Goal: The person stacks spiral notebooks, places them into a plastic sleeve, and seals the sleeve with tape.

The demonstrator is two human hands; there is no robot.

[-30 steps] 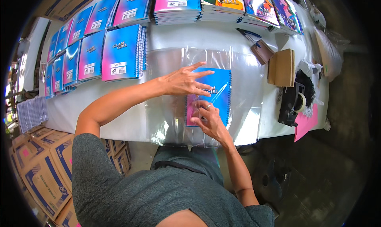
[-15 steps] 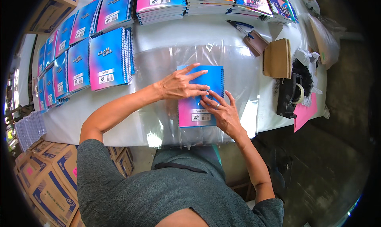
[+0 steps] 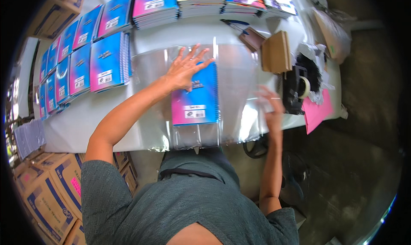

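Note:
A blue and pink spiral notebook lies flat on clear plastic film, its wire binding to the right. My left hand rests on the notebook's upper left part, fingers spread toward the far edge. Nothing is gripped in it. Off to the right, my right hand is over the film's right side, close to a black tape dispenser. Motion blurs its fingers, so their grip cannot be made out.
Stacked matching notebooks stand at the left, with more stacks along the back. Brown cardboard blocks, a dark pen-like tool and a pink sheet lie at the right. Cartons sit below the table's left side.
My right hand has left the notebook and moved right, toward the tape dispenser. My left hand has shifted up the cover with its fingers spread. The whole view has shifted a little.

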